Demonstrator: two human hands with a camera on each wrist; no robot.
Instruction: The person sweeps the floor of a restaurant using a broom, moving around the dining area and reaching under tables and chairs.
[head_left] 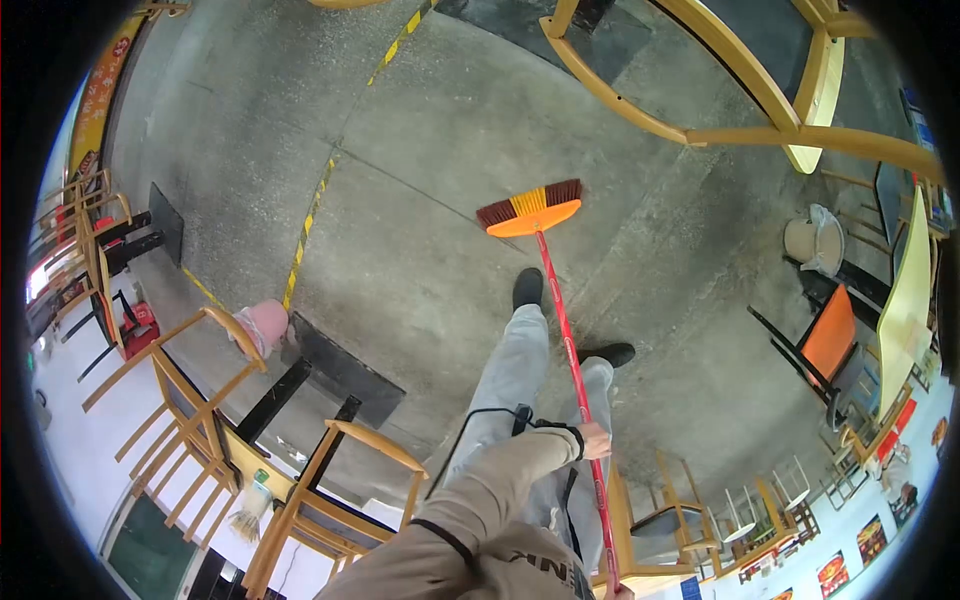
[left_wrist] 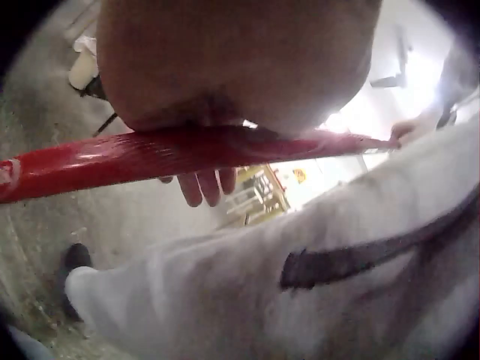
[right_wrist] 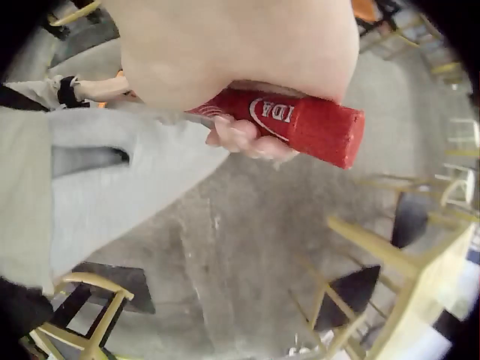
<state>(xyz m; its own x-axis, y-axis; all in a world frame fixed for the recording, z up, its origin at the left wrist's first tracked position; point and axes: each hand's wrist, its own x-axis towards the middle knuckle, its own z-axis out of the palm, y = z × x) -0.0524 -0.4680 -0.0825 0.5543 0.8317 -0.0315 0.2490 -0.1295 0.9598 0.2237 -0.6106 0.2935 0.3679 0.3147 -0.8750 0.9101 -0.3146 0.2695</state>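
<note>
Two hands (head_left: 595, 441) (right_wrist: 240, 60) grip a broomstick (head_left: 568, 343) lettered "IDA".

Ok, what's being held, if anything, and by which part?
A broom, by its red handle: the left hand grips it partway along, the right hand near the end away from the bristles.

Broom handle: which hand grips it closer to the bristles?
The left hand, partway along the red broom handle; the right hand instead grips near the end farthest from the bristles.
</note>
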